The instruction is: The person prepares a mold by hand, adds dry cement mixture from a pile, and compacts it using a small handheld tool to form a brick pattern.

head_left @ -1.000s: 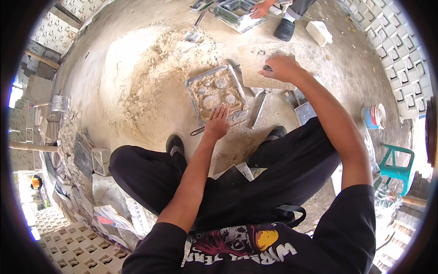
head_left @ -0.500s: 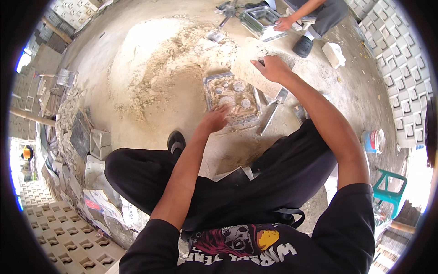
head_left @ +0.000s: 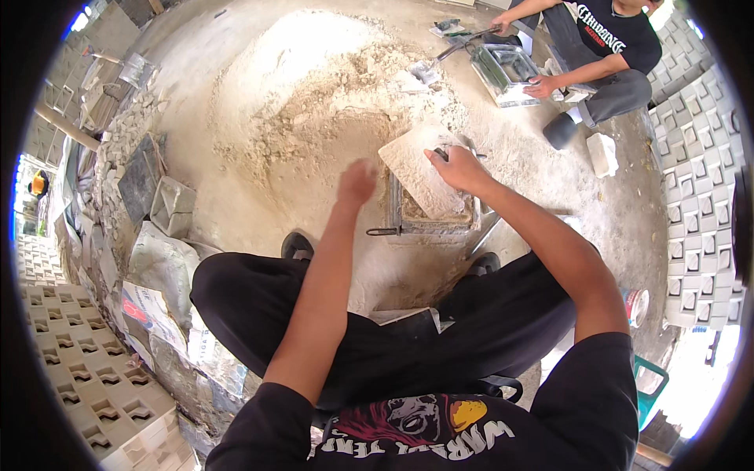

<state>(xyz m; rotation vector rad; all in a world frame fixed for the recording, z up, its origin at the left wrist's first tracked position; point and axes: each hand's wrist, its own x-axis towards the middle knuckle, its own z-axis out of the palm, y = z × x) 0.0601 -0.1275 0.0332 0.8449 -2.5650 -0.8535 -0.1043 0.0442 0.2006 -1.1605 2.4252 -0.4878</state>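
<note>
A flat, mortar-coated slab (head_left: 420,171) sits tilted over the metal mould (head_left: 434,221) just above the middle of the frame, its upper end lifted and its lower end resting across the mould's top. The right hand (head_left: 458,167) grips the slab at its upper right edge, fingers curled round it. The left hand (head_left: 357,182) hangs just left of the slab, not touching it; it is blurred, so how far its fingers are spread I cannot tell. The mould stands on the dusty floor between the person's shoes, in front of a big mound of sand (head_left: 314,94) filling the upper middle. At the upper right a second person sits with a hand (head_left: 540,86) on another mould (head_left: 503,71). Stacked patterned blocks (head_left: 695,180) line the right edge, with more at the lower left.
</note>
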